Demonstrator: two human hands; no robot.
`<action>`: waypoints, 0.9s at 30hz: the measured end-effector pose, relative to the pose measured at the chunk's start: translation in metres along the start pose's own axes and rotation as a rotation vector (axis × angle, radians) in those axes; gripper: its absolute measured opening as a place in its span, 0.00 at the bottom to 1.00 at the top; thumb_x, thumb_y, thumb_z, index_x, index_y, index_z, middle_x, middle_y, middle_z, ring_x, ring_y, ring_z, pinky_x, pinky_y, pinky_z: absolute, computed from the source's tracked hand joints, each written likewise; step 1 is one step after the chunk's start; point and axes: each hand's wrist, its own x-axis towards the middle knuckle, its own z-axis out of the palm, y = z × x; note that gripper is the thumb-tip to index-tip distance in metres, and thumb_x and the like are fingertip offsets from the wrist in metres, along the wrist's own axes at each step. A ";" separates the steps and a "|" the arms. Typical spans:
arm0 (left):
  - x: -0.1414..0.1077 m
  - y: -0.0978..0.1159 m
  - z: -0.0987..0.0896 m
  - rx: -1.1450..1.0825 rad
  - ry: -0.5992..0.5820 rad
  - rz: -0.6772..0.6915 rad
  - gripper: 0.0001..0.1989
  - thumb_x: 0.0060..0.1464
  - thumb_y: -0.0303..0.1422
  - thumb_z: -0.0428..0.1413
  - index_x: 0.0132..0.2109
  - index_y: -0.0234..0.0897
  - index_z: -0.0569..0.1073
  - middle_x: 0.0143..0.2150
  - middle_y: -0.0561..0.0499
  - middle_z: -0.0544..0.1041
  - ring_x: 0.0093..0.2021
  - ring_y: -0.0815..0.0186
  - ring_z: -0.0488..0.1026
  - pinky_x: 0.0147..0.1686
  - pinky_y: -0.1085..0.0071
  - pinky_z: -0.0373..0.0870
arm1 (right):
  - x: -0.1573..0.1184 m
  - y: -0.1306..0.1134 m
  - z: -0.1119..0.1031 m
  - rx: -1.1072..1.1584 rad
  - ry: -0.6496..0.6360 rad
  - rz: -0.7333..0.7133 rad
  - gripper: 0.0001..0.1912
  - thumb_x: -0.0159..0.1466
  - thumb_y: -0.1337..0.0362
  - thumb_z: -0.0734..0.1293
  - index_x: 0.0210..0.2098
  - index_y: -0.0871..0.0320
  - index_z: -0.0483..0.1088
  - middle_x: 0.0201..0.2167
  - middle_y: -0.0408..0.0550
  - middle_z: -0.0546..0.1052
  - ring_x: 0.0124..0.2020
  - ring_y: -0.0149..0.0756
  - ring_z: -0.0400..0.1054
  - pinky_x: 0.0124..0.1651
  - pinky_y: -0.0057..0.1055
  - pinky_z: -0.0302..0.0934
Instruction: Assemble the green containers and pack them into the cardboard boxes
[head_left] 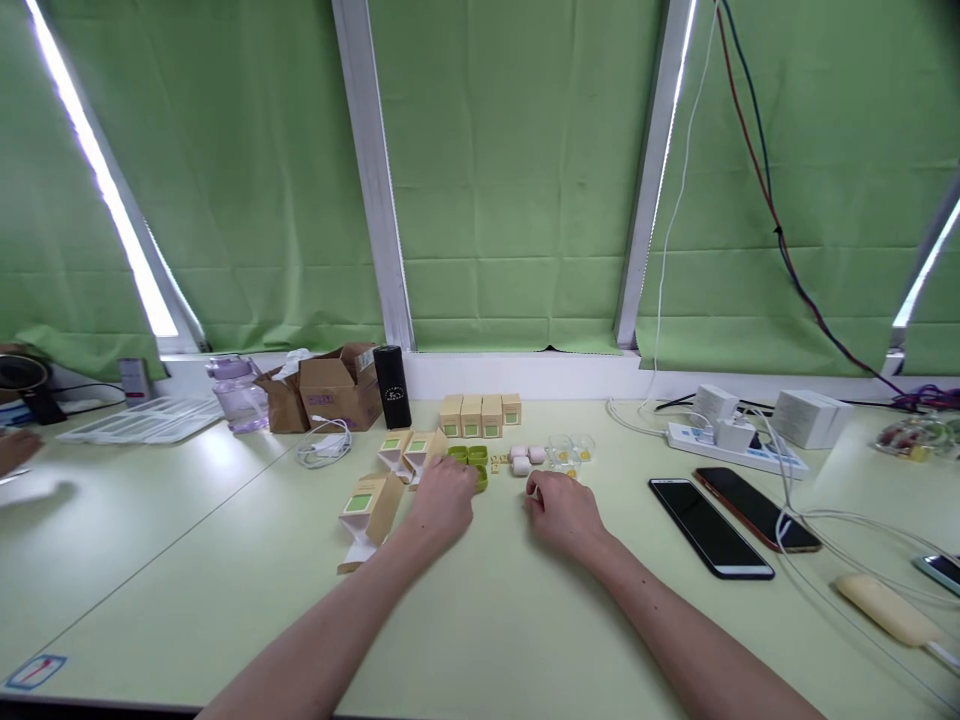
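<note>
My left hand [442, 495] rests on the table with its fingers curled, right up against small green square containers [478, 455]. Its fingertips are hidden, so whatever it grips does not show. To the right, my right hand [566, 510] is closed with thumb and fingers pinched together; anything between them is too small to make out. Just beyond it lie small pale pink-white cylinders [520, 466] and clear round cups [583, 447] with yellow marks. Small yellow pieces [495, 463] lie between the green containers and the cylinders. Opened cardboard boxes [373, 505] with green labels stand left of my left hand.
Several closed small boxes [471, 417] form a row behind. Two phones [709, 525], a power strip [735, 450] with cables and a cream oblong device [885, 608] are at right. A black cylinder [392, 387], brown carton [341, 388] and purple bottle [240, 395] stand back left. Another person's hand [16, 450] shows far left.
</note>
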 end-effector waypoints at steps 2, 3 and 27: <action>-0.002 0.008 0.001 0.028 0.040 0.070 0.10 0.57 0.22 0.53 0.35 0.38 0.76 0.36 0.40 0.79 0.40 0.52 0.73 0.44 0.56 0.63 | -0.001 -0.001 0.000 0.017 0.028 -0.018 0.08 0.65 0.66 0.67 0.45 0.53 0.73 0.45 0.48 0.81 0.46 0.42 0.73 0.36 0.32 0.54; -0.003 0.011 0.001 0.036 0.055 0.104 0.09 0.58 0.22 0.53 0.35 0.38 0.76 0.35 0.41 0.78 0.40 0.52 0.73 0.44 0.56 0.63 | -0.001 -0.001 0.000 0.026 0.040 -0.028 0.10 0.65 0.66 0.67 0.46 0.53 0.73 0.46 0.48 0.80 0.47 0.42 0.73 0.37 0.32 0.55; -0.012 0.023 -0.001 -0.275 0.503 0.249 0.14 0.59 0.27 0.58 0.53 0.39 0.70 0.45 0.42 0.78 0.54 0.47 0.66 0.52 0.51 0.67 | -0.003 0.003 0.000 0.312 0.396 -0.343 0.19 0.65 0.67 0.68 0.56 0.53 0.68 0.56 0.54 0.75 0.55 0.47 0.69 0.55 0.41 0.67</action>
